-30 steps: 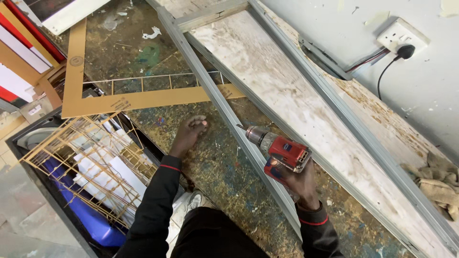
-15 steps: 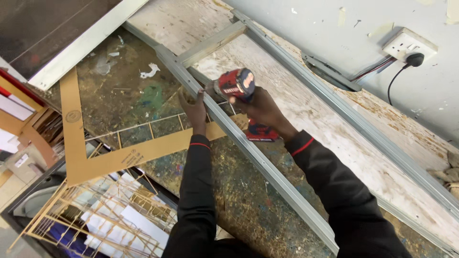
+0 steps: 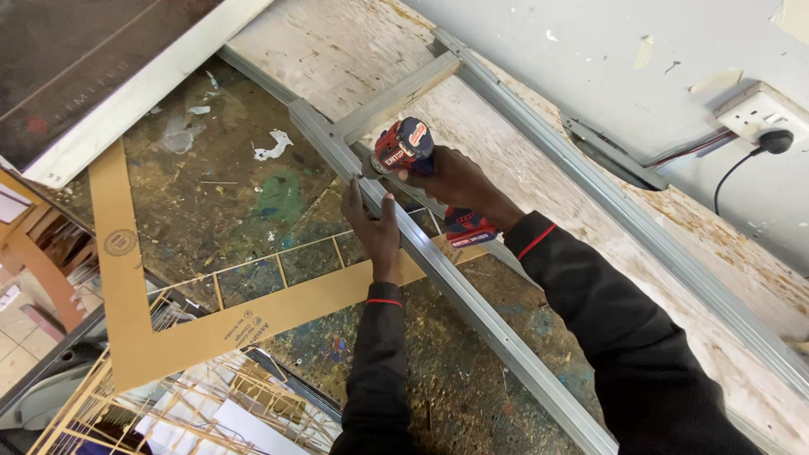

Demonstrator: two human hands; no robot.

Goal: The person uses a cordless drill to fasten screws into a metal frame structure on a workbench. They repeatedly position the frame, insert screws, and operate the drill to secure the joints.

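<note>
At the far left, a large L-shaped sheet of tan board lies on the paint-spattered desk, one arm running up toward a dark panel with a white edge, the other running right beneath a thin wire grid. Below it, at the bottom left, sits a lattice of light wooden sticks.

Further right, the left hand comes up from a black sleeve with a red cuff. Its grip is released: the fingers lie flat and extended against the near side of a long grey metal rail, pressing on it rather than wrapping it. That rail runs diagonally from the upper left down to the bottom right edge of the view, lying on the desk.

Just right of the left hand, the right hand has its grip clenched around the handle of a red cordless drill. The drill's nose points left and touches the rail where a short cross rail meets it, just above the left hand's fingertips.

Beyond the drill, a pale worn board fills the frame, bounded on its far side by a second metal rail parallel to the first. At the far right, on the grey wall, a white socket holds a black plug with a cable hanging down.
</note>
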